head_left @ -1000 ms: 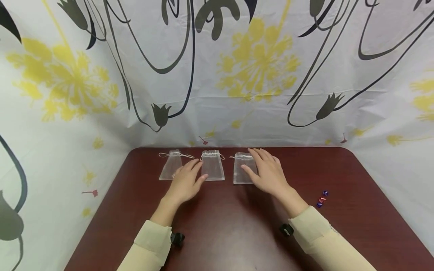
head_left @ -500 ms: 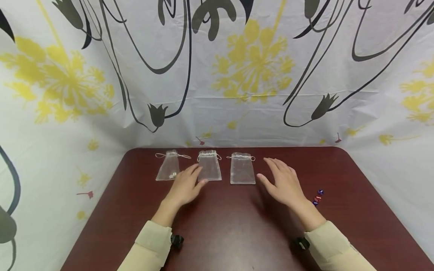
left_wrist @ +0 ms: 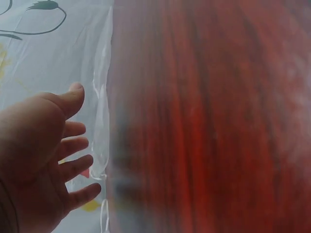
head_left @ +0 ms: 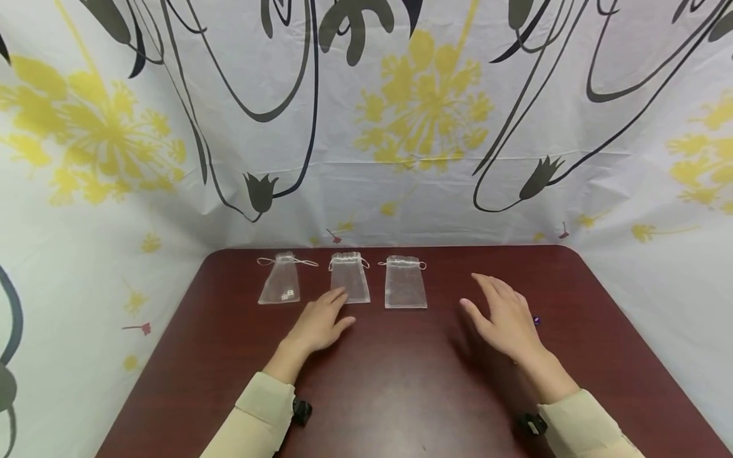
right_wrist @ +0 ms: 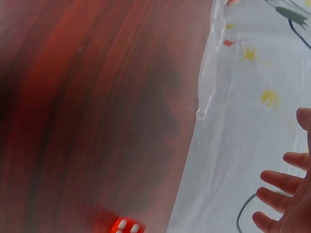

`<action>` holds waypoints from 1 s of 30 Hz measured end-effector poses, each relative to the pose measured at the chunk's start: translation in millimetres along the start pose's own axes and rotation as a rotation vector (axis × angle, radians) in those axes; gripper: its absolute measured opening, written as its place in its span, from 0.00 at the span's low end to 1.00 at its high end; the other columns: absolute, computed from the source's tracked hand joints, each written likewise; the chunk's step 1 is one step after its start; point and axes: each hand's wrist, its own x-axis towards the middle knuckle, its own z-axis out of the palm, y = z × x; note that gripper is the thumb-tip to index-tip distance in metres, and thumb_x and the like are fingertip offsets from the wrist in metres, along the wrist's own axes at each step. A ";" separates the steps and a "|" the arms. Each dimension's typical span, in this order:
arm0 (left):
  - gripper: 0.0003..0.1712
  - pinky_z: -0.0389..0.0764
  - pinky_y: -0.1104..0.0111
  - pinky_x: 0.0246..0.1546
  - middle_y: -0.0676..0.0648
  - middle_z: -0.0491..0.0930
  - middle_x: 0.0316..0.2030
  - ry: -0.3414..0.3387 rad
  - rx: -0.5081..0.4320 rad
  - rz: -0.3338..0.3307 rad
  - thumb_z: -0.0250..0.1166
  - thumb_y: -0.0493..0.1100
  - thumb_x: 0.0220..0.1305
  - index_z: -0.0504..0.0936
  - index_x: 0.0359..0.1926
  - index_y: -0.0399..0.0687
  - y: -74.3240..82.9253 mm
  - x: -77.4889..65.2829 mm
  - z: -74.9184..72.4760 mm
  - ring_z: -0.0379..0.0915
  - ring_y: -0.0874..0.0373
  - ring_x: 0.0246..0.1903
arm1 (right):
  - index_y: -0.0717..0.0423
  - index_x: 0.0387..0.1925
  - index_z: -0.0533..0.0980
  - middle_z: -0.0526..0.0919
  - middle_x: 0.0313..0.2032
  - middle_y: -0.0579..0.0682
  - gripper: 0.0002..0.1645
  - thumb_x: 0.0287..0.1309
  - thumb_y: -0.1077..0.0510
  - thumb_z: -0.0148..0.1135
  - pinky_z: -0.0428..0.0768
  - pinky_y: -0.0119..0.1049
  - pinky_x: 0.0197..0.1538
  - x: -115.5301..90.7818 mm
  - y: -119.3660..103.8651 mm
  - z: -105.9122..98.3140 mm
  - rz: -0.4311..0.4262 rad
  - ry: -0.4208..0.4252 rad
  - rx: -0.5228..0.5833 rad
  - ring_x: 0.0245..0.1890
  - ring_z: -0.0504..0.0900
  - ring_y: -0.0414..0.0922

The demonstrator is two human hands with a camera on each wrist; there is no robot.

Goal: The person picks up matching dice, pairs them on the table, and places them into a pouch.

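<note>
My left hand (head_left: 317, 323) hovers with relaxed, spread fingers by the lower edge of the middle sheer drawstring pouch (head_left: 350, 277), its fingertips overlapping that pouch in the head view. Further left lies a similar pouch (head_left: 276, 283) with two white dice (head_left: 287, 295) inside. A third sheer pouch (head_left: 405, 286) lies flat to the right. My right hand (head_left: 505, 318), fingers extended and holding nothing, is over the right part of the table. A blue die (head_left: 536, 320) shows just beside it. In the right wrist view a red die (right_wrist: 127, 225) with white pips appears at the bottom edge.
The dark red wooden table (head_left: 401, 381) has rounded far corners. Behind it and along the sides hangs a white cloth (head_left: 366, 210) printed with yellow flowers and grey stems. Each wrist wears a small black camera.
My right hand has moved right, from over the right pouch to beside the small dice, now partly covering them. My left hand drew back slightly, uncovering the white dice. The head view turned slightly right.
</note>
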 end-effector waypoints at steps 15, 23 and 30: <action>0.36 0.63 0.44 0.68 0.41 0.63 0.74 -0.099 0.038 -0.031 0.60 0.57 0.73 0.70 0.71 0.38 2.1 2.0 0.0 0.58 0.45 0.73 | 0.61 0.63 0.73 0.81 0.52 0.63 0.25 0.70 0.54 0.61 0.74 0.59 0.45 -34.9 50.3 -31.9 0.096 0.107 0.070 0.45 0.79 0.61; 0.36 0.63 0.44 0.68 0.40 0.63 0.74 -0.092 0.033 -0.029 0.61 0.57 0.73 0.70 0.71 0.38 2.6 3.0 -3.2 0.58 0.45 0.73 | 0.59 0.51 0.80 0.85 0.40 0.53 0.18 0.61 0.57 0.71 0.75 0.46 0.38 -63.0 63.3 -27.5 0.052 0.091 0.013 0.39 0.83 0.55; 0.36 0.62 0.44 0.69 0.40 0.63 0.74 -0.102 0.028 -0.030 0.61 0.56 0.73 0.70 0.71 0.37 2.9 2.1 -2.0 0.57 0.45 0.73 | 0.58 0.48 0.82 0.86 0.38 0.51 0.19 0.54 0.62 0.75 0.72 0.32 0.43 -75.9 71.2 -20.8 0.000 0.101 0.037 0.40 0.83 0.52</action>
